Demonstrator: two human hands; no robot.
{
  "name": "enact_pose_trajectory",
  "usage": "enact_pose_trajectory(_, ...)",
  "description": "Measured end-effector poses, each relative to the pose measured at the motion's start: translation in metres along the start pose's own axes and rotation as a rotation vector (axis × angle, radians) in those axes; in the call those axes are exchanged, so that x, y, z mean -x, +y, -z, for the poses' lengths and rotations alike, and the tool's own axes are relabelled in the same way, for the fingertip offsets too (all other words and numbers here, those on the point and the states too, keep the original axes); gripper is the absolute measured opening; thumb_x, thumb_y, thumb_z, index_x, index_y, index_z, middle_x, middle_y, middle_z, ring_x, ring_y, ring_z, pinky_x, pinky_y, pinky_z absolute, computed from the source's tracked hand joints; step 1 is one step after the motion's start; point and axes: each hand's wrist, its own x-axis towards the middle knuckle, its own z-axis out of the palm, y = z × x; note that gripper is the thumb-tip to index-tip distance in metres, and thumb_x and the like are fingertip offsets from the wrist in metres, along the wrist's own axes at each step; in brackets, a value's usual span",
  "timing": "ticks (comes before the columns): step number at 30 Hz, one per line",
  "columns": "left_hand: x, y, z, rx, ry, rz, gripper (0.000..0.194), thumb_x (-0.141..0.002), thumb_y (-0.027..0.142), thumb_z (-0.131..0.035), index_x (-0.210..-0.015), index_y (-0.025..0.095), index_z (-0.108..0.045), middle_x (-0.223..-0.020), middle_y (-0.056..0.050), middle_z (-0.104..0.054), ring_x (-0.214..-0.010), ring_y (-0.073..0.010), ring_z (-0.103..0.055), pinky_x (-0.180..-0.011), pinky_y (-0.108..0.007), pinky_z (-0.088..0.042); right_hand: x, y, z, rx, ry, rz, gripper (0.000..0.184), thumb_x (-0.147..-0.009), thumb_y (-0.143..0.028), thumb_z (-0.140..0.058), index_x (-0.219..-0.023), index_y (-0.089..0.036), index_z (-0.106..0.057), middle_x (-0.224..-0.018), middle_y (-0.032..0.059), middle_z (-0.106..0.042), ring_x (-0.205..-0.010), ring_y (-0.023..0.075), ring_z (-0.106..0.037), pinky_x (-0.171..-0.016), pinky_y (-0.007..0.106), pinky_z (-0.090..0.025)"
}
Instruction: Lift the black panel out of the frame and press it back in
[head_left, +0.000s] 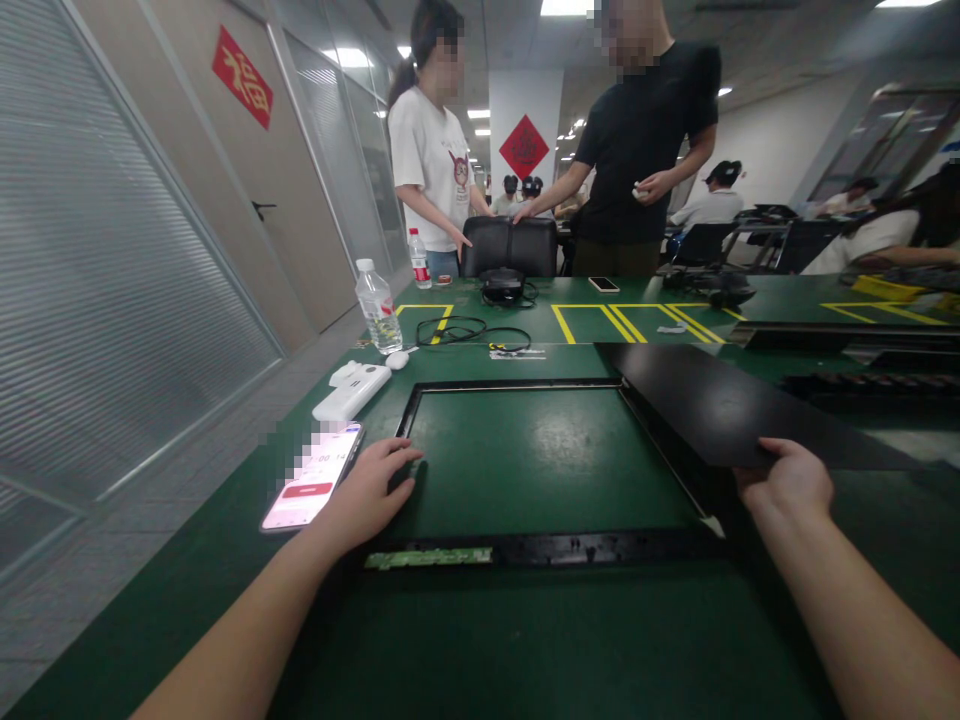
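Note:
A thin black rectangular frame (600,548) lies flat on the green table, with a strip of green circuit board (429,558) along its near bar. My left hand (382,478) rests at the frame's left side, fingers spread and apart. To the right, my right hand (791,482) grips the near edge of a flat, dark panel (720,405), thumb on top and fingers underneath. This panel is tilted and overlaps the frame's right side. Whether its far edge touches the table I cannot tell.
Left of the frame lie a lit phone (311,480) and a white device (352,390), with a water bottle (379,308) behind. A black cable (472,333) loops farther back. Long black parts (840,338) lie at right. Two people stand behind a black chair (510,247).

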Motion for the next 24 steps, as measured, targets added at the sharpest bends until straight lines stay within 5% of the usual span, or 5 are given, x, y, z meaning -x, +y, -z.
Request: enact_pose_trajectory(24,-0.0002,-0.0004,-0.0007,-0.025,0.005,-0.024,0.042,-0.089,0.04,-0.056,-0.122,0.021,-0.075,-0.139,-0.017,-0.066,-0.132,-0.0389,-0.06,-0.112,-0.06,-0.048,0.0071,-0.0026,-0.0027,0.003,0.03,-0.02,0.026,-0.067,0.007,-0.056,-0.072,-0.018,-0.051,-0.074,-0.0033,-0.06,-0.057,0.0114,-0.063,-0.048,0.02,-0.057)
